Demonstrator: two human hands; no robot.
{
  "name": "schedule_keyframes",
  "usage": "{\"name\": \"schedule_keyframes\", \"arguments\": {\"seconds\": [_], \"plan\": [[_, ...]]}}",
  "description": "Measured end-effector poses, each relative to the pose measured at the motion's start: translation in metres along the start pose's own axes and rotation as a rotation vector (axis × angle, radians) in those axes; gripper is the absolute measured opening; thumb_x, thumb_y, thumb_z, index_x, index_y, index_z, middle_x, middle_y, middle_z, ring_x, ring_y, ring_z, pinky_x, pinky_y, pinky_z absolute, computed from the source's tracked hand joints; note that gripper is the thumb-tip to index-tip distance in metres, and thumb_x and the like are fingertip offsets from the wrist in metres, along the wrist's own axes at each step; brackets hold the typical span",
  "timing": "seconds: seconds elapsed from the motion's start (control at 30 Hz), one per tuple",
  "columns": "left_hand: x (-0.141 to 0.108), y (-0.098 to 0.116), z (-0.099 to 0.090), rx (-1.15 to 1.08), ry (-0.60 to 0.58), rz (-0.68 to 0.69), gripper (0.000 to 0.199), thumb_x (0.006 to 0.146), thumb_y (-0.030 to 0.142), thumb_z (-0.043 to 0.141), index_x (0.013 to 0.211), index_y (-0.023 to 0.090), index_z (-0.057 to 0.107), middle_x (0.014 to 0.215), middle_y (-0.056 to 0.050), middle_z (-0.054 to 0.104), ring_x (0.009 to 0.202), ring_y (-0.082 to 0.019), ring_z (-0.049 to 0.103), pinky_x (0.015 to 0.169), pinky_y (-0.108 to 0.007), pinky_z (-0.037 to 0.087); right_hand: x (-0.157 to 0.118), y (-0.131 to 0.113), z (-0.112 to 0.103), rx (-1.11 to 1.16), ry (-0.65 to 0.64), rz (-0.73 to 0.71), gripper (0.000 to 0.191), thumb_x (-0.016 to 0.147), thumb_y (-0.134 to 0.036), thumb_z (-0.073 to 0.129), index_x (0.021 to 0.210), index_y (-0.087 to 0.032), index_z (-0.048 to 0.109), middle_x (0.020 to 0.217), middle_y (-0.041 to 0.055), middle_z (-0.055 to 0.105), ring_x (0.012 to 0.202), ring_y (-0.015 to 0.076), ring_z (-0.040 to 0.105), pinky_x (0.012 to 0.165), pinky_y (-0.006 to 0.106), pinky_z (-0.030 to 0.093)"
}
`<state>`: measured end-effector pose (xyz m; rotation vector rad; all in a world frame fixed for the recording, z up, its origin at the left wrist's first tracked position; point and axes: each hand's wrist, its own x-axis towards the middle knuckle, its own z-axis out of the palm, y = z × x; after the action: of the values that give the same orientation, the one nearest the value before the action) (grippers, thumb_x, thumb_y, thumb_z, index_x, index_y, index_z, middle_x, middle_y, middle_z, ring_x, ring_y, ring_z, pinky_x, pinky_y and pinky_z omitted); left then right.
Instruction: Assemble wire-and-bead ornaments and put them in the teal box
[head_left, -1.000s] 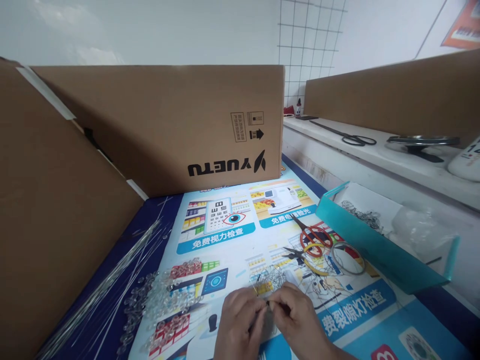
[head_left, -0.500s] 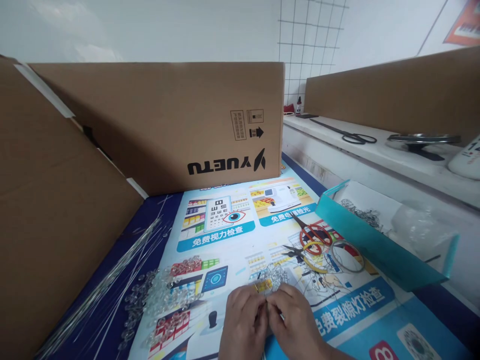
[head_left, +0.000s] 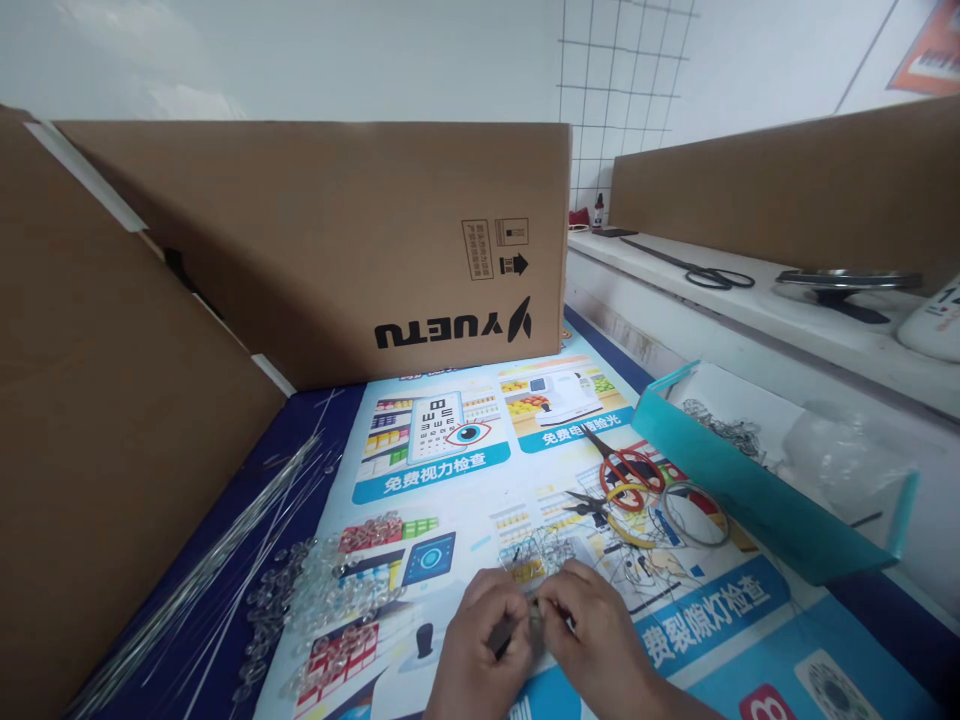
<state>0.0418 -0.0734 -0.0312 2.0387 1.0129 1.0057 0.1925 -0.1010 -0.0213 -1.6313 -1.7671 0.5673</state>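
My left hand (head_left: 480, 645) and my right hand (head_left: 600, 630) meet at the near edge of the mat, both closed in a pinch. Fingertips almost touch, and what they hold is too small and hidden to make out. Just beyond them lies a small heap of bent wire pieces (head_left: 553, 545). Clear beads (head_left: 341, 590) are scattered to the left of my left hand. Farther up on the right are red-handled scissors (head_left: 631, 478), a yellow-handled cutting tool (head_left: 624, 518) and a ring-shaped coil (head_left: 709, 540), with loose thin wires around them.
Long straight wires (head_left: 217, 565) lie along the left side. A teal box (head_left: 757, 515) with metal bits and a plastic bag stands at right. Cardboard panels (head_left: 315, 230) wall off the back and left. Black scissors (head_left: 716, 277) rest on the white ledge (head_left: 787, 320).
My fingertips have drawn slightly apart, with the left hand turning and shifting a little left and the right hand moving a little right. The things on the table have stayed put.
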Motion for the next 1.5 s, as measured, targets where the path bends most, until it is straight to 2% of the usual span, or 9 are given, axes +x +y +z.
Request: {"name": "schedule_keyframes", "arguments": {"seconds": [0.23, 0.3, 0.4, 0.5, 0.57, 0.73, 1.0, 1.27, 1.5], "plan": [[-0.002, -0.008, -0.004, -0.013, -0.053, -0.053, 0.011, 0.084, 0.017, 0.052, 0.074, 0.019, 0.055, 0.076, -0.002, 0.055, 0.072, -0.016, 0.056, 0.063, -0.026, 0.047, 0.004, 0.002, -0.006, 0.153, -0.049, -0.001, 0.018, 0.072, -0.002, 0.046, 0.064, -0.018, 0.050, 0.065, -0.0022, 0.046, 0.067, 0.0136, 0.050, 0.060, 0.023, 0.034], [-0.002, -0.009, -0.005, 0.052, -0.051, 0.009, 0.007, 0.086, 0.017, 0.053, 0.086, 0.020, 0.059, 0.081, -0.004, 0.058, 0.077, -0.016, 0.057, 0.067, -0.027, 0.048, 0.004, 0.002, -0.007, 0.168, -0.066, -0.006, 0.018, 0.073, -0.003, 0.046, 0.064, -0.018, 0.050, 0.064, -0.0023, 0.045, 0.066, 0.0135, 0.049, 0.060, 0.023, 0.034], [-0.002, -0.010, -0.007, 0.188, -0.014, 0.178, 0.018, 0.086, 0.014, 0.053, 0.101, 0.021, 0.059, 0.085, -0.005, 0.059, 0.081, -0.019, 0.057, 0.071, -0.032, 0.049, 0.005, 0.001, -0.008, 0.174, -0.089, -0.017, 0.019, 0.075, -0.004, 0.046, 0.063, -0.018, 0.048, 0.064, -0.0025, 0.045, 0.066, 0.0137, 0.048, 0.060, 0.024, 0.034], [-0.003, -0.010, -0.008, 0.327, 0.019, 0.316, 0.018, 0.084, 0.011, 0.054, 0.099, 0.020, 0.060, 0.081, -0.006, 0.060, 0.076, -0.020, 0.055, 0.071, -0.035, 0.046, 0.004, 0.000, -0.010, 0.170, -0.104, -0.012, 0.020, 0.077, -0.005, 0.045, 0.063, -0.019, 0.048, 0.064, -0.0024, 0.046, 0.068, 0.0139, 0.049, 0.061, 0.024, 0.035], [-0.004, -0.009, -0.007, 0.384, 0.057, 0.353, 0.016, 0.083, 0.009, 0.054, 0.094, 0.019, 0.060, 0.080, -0.005, 0.061, 0.075, -0.020, 0.055, 0.073, -0.038, 0.045, 0.004, -0.001, -0.010, 0.164, -0.100, -0.003, 0.020, 0.075, -0.004, 0.046, 0.062, -0.019, 0.049, 0.064, -0.0025, 0.046, 0.067, 0.0138, 0.049, 0.061, 0.024, 0.035], [-0.008, -0.003, -0.002, 0.465, 0.130, 0.339, 0.015, 0.084, 0.009, 0.051, 0.091, 0.020, 0.059, 0.076, -0.005, 0.061, 0.075, -0.020, 0.056, 0.076, -0.040, 0.043, 0.002, -0.005, -0.008, 0.128, -0.041, 0.013, 0.021, 0.076, -0.005, 0.045, 0.061, -0.019, 0.051, 0.063, -0.0025, 0.047, 0.066, 0.0139, 0.050, 0.060, 0.024, 0.036], [-0.008, -0.005, -0.001, 0.534, 0.100, 0.382, 0.015, 0.083, 0.010, 0.052, 0.094, 0.018, 0.059, 0.077, -0.007, 0.060, 0.074, -0.021, 0.057, 0.070, -0.035, 0.046, 0.000, -0.004, -0.002, 0.079, 0.001, 0.006, 0.022, 0.077, -0.006, 0.044, 0.061, -0.019, 0.049, 0.063, -0.0018, 0.047, 0.065, 0.0137, 0.049, 0.059, 0.023, 0.036], [-0.007, -0.005, 0.004, 0.459, 0.117, 0.293, 0.014, 0.081, 0.008, 0.050, 0.084, 0.019, 0.058, 0.073, -0.005, 0.058, 0.071, -0.020, 0.056, 0.068, -0.034, 0.047, -0.002, -0.004, 0.004, -0.030, -0.009, -0.010, 0.022, 0.078, -0.007, 0.045, 0.059, -0.019, 0.046, 0.064, -0.0010, 0.047, 0.066, 0.0143, 0.048, 0.059, 0.023, 0.035], [-0.007, -0.007, 0.005, 0.136, 0.044, 0.001, 0.014, 0.081, 0.013, 0.048, 0.070, 0.020, 0.053, 0.068, 0.000, 0.054, 0.063, -0.014, 0.055, 0.058, -0.023, 0.046, -0.002, -0.001, 0.005, -0.033, 0.011, -0.022, 0.019, 0.073, -0.004, 0.047, 0.062, -0.019, 0.052, 0.064, -0.0007, 0.048, 0.066, 0.0145, 0.049, 0.058, 0.023, 0.035]]}}
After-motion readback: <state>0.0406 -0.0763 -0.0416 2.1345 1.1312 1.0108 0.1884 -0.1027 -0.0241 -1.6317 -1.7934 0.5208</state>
